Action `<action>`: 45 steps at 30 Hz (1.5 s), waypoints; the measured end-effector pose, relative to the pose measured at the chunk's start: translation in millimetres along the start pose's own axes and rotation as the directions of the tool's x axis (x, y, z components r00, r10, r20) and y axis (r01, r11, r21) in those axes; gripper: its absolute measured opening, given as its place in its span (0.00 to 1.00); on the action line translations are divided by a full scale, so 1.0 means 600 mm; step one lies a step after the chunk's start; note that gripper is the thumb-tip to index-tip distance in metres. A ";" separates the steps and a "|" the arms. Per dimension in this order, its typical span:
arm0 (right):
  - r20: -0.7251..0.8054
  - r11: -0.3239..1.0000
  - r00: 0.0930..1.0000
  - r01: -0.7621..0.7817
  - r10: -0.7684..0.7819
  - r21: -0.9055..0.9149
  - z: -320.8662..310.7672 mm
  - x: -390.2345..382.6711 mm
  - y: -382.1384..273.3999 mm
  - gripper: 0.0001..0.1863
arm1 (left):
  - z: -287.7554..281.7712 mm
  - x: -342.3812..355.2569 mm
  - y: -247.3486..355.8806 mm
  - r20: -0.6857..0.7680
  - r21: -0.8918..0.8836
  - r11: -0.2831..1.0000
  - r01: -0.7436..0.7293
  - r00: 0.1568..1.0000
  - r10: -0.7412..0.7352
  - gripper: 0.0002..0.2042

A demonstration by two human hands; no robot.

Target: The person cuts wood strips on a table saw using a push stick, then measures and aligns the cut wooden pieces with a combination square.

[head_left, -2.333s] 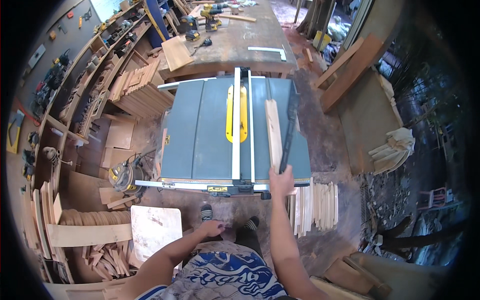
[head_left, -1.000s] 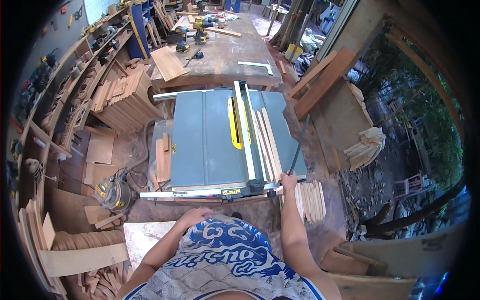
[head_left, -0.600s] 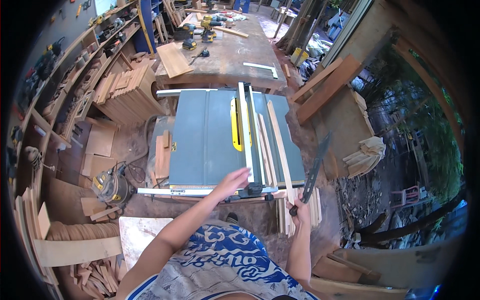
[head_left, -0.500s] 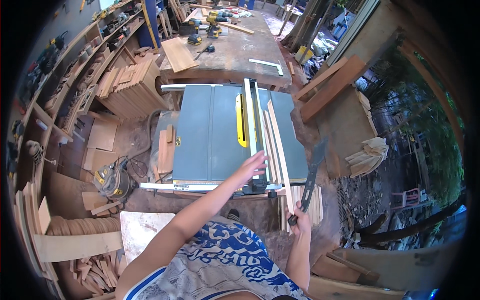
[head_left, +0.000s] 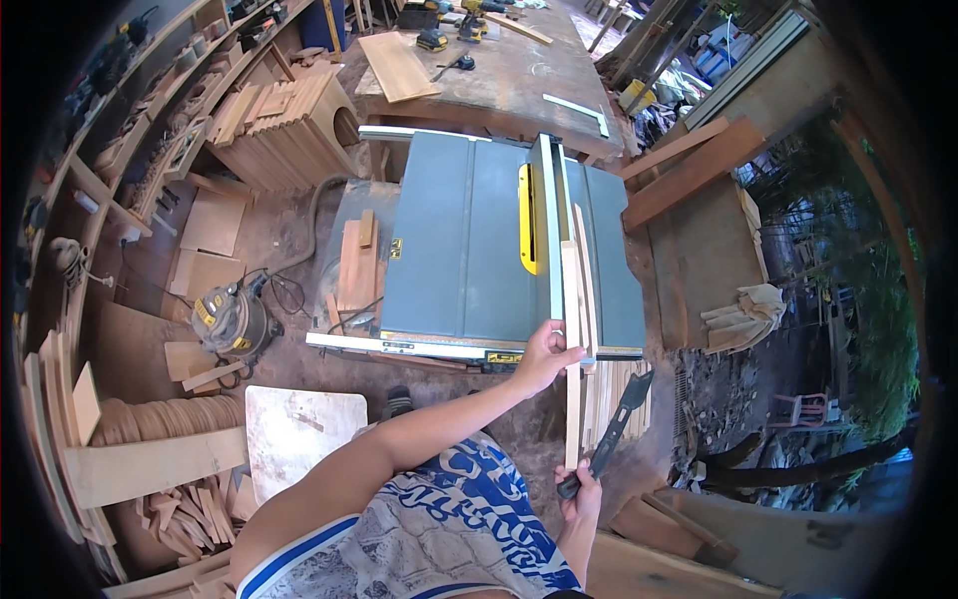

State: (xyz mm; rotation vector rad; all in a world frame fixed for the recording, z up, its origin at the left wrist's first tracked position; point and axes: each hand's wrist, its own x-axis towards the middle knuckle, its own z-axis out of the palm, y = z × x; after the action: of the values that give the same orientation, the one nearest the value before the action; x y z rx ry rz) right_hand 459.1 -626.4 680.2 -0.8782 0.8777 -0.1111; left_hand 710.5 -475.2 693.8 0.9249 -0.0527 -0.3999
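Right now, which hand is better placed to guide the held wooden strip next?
Probably the left hand: it grips the wooden strip partway along, while the right hand holds a black stick.

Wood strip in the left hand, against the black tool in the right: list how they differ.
Colour: the wood strip is pale; the black tool is dark.
Length: the wood strip looks clearly longer than the black tool.
Pose: the wood strip runs nearly straight up the picture; the black tool slants up to the right.
Shared: both are narrow, with their lower ends at the right hand.
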 end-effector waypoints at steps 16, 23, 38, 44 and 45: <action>0.097 0.994 0.990 -0.099 0.103 -0.048 0.058 -0.047 0.031 0.05 | -0.076 -0.003 -0.031 -0.122 0.049 0.990 -0.134 0.983 0.139 0.12; 0.087 0.991 0.988 -0.122 0.126 -0.053 0.067 -0.044 0.017 0.05 | -0.079 0.003 -0.020 -0.117 0.102 0.989 -0.106 0.986 0.118 0.09; 0.085 0.986 0.986 -0.131 0.140 -0.103 0.051 -0.017 0.019 0.07 | -0.088 0.013 -0.042 -0.099 -0.027 0.996 -0.088 0.991 0.085 0.12; 0.006 0.980 0.993 -0.116 0.118 -0.162 0.055 -0.019 0.024 0.09 | -0.106 0.005 -0.068 -0.140 0.069 0.996 -0.056 0.988 0.065 0.11; 0.009 0.981 0.994 -0.111 0.113 -0.161 0.057 -0.019 0.024 0.09 | -0.111 0.006 -0.074 -0.140 0.072 0.996 -0.055 0.988 0.065 0.11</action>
State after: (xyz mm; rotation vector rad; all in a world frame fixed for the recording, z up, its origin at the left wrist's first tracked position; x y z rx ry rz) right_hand 472.2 -590.9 688.0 -0.9762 0.9267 0.0663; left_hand 714.4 -449.3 618.3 1.0143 0.0367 -0.2766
